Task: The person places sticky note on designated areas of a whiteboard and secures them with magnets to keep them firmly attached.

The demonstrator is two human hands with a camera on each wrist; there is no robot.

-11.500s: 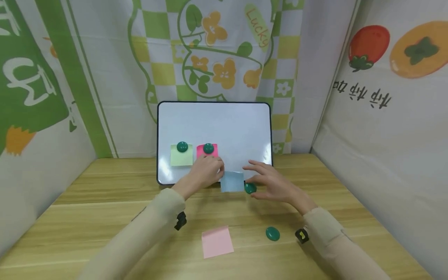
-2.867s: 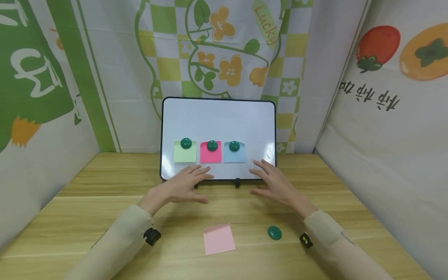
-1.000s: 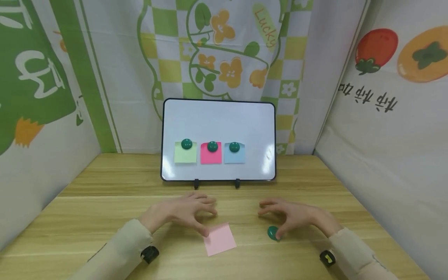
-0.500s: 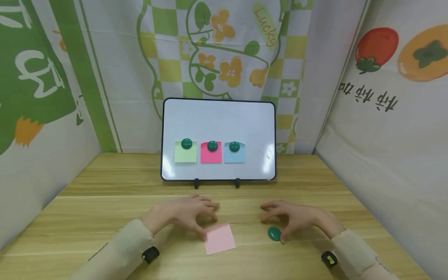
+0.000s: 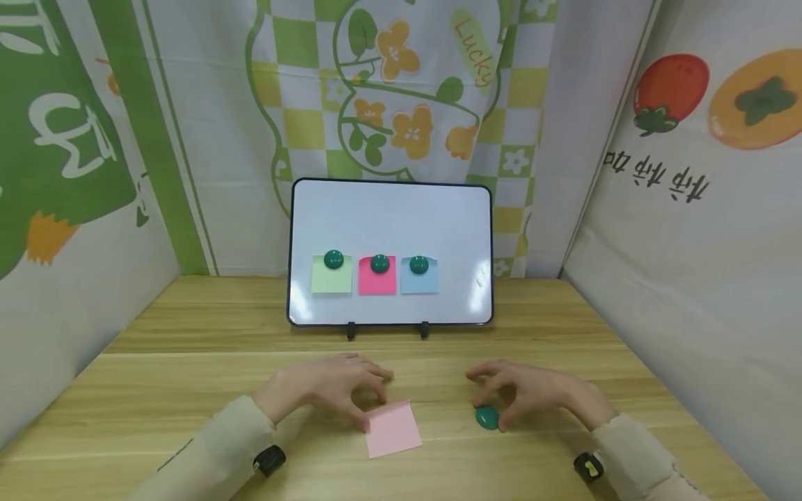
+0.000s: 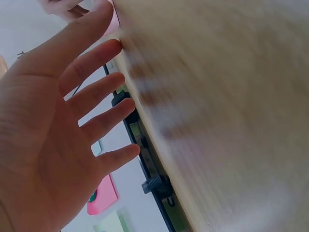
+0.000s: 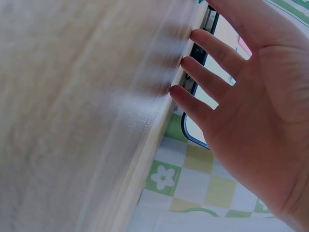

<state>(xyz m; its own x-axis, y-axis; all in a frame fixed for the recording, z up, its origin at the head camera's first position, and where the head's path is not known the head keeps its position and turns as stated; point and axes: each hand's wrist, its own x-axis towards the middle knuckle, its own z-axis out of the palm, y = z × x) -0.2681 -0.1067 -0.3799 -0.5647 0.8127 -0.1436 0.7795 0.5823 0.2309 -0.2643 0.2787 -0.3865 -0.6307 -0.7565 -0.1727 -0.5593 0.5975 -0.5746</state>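
Note:
A pale pink sticky note (image 5: pixel 395 431) lies on the wooden table. My left hand (image 5: pixel 335 386) rests at its upper left, thumb tip right at the left edge and index fingertip near the top edge, with a gap between them. In the left wrist view that hand's fingers (image 6: pixel 104 118) are spread. My right hand (image 5: pixel 532 390) pinches a round green magnet (image 5: pixel 486 417) on the table between thumb and index finger. The right wrist view shows the other fingers (image 7: pixel 212 53) extended, with the magnet nearly out of frame at the top.
A whiteboard (image 5: pixel 391 216) stands on black feet (image 5: pixel 351 330) at the back. On it are a light green note (image 5: pixel 332 280), a bright pink note (image 5: pixel 377 284) and a blue note (image 5: pixel 420 282), each under a green magnet. Printed curtains (image 5: pixel 219 139) enclose the table (image 5: pixel 188 390).
The blue note and its magnet went up onto the whiteboard. Both hands then came down to the table. Lately my right index finger closed in on the loose magnet, which shifted slightly left.

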